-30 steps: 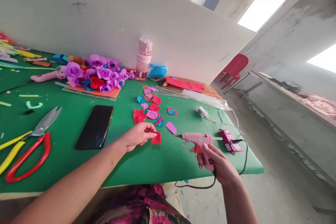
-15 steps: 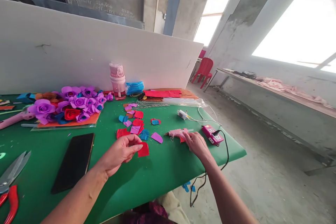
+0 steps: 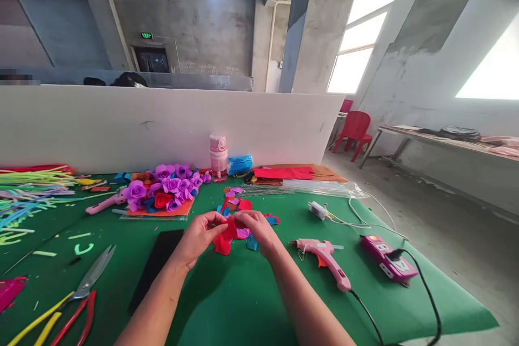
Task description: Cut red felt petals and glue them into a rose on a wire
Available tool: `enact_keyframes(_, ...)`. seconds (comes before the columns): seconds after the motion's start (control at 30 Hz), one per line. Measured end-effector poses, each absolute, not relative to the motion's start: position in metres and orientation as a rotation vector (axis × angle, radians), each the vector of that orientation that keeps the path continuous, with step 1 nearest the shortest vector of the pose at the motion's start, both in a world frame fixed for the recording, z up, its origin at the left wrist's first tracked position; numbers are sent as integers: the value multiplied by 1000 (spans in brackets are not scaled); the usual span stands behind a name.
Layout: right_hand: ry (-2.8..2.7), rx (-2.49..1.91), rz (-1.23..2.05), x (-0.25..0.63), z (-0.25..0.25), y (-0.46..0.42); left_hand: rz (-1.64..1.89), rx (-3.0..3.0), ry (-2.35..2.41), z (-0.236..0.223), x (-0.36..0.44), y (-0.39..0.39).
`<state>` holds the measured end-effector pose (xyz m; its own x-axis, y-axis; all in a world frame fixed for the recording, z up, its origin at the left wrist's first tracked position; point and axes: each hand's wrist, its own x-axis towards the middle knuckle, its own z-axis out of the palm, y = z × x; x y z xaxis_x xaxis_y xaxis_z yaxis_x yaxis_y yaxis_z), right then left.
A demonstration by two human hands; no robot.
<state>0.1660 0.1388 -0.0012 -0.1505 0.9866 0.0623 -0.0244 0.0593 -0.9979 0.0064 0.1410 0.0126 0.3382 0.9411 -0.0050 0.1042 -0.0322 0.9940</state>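
In the middle of the green table, my left hand (image 3: 203,237) pinches a red paper petal (image 3: 230,230) between thumb and fingers. My right hand (image 3: 256,228) closes on the petal's other side, its fingertips partly hidden behind the hand. Below and around both hands lie loose petals in red, purple and blue, among them a blue petal (image 3: 252,242). A pink hot glue gun (image 3: 323,251) rests on its side to the right, with nothing touching it.
Paper roses (image 3: 172,186) are heaped at the back left, by a pink bottle (image 3: 219,159). Scissors (image 3: 87,286) and a black phone (image 3: 156,267) lie left. A corded power strip (image 3: 387,259) and a white adapter (image 3: 318,210) are right.
My right hand has let go of the glue gun and come left to the red petal in my left hand. The view has tilted up and turned left.
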Motion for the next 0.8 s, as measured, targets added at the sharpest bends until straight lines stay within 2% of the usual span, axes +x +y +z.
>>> enact_keyframes(0.37, -1393, -1254, 1129, 175, -33, 138, 899, 1454, 1079, -9, 17, 141)
enact_keyframes(0.57, -1113, -1247, 912, 197, -26, 144, 1012, 1449, 1063, -14, 31, 130)
enact_keyframes(0.8, -1036, -1230, 910, 197, -24, 144, 1010, 1395, 1029, -23, 46, 121)
